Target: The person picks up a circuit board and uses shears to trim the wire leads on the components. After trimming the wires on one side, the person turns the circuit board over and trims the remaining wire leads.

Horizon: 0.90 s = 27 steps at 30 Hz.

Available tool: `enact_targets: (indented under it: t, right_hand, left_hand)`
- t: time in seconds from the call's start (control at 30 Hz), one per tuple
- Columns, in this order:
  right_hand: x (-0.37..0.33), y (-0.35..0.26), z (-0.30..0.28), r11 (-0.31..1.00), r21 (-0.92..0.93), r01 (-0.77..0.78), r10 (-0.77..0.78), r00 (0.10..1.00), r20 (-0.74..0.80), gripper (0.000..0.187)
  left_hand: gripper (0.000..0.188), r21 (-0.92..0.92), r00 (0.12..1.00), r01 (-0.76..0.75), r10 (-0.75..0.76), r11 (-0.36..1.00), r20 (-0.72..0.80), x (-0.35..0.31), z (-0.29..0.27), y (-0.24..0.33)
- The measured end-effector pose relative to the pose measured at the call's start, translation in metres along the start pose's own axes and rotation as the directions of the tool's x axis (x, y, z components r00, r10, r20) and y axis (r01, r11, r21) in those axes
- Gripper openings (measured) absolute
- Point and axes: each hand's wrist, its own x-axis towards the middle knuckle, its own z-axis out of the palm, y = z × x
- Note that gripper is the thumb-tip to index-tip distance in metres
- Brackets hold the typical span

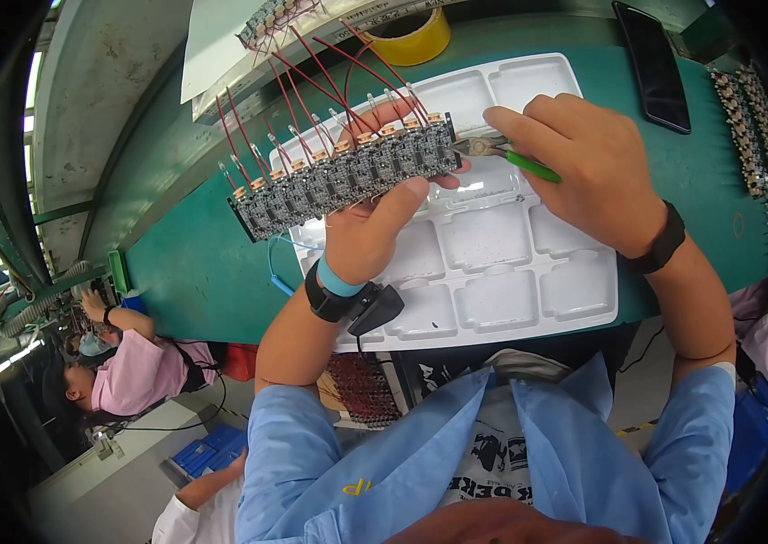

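Observation:
My left hand (375, 222) grips a long panel of joined circuit boards (338, 186), thumb on the near side and fingers behind it. Copper-coloured coils and small clear parts line the panel's far edge, with red wires (298, 91) rising from it. In my right hand (583, 168) are small pliers or cutters with green handles (531, 167). Their metal jaws (482, 146) meet the panel's right end; whether they are clamped on its edge I cannot make out. Beneath both hands lies a white compartmented plastic tray (536, 272).
A roll of yellow tape (420, 41) and a black phone (651, 68) lie at the back of the green table (193, 245). More board strips (746, 136) rest at the right. A light blue cord (277, 272) runs by my left wrist. A person in pink (148, 372) works at the left.

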Motion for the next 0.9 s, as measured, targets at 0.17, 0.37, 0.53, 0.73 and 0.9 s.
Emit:
enact_targets:
  t: [0.17,0.37,0.53,0.73,0.9]
  right_hand:
    - [0.0007,-0.0005,-0.0011,1.0,-0.012,0.022,-0.022,1.0,-0.009,0.054]
    - [-0.0001,-0.0002,-0.0007,1.0,0.019,0.007,-0.007,1.0,0.002,0.054]
    - [-0.0005,0.0007,-0.0009,0.997,0.072,-0.03,0.028,0.999,0.032,0.053]
    - [-0.0002,0.0012,-0.0016,0.996,0.079,-0.044,0.04,0.998,0.047,0.053]
    - [-0.0006,0.0019,-0.0015,0.994,0.099,-0.055,0.049,0.997,0.064,0.053]
  left_hand:
    - [0.067,-0.013,0.999,-0.012,0.013,1.0,0.045,-0.0002,-0.0061,-0.0007]
    - [0.066,-0.029,0.999,-0.029,0.03,0.999,0.018,-0.0016,-0.0009,-0.0017]
    - [0.063,0.019,0.999,-0.024,0.024,1.0,0.028,-0.0007,0.0002,0.0002]
    - [0.059,0.038,0.998,-0.057,0.056,0.998,0.024,-0.0011,-0.0004,-0.0025]
    - [0.055,0.046,0.998,-0.065,0.065,0.997,0.006,-0.0011,0.0007,-0.0031]
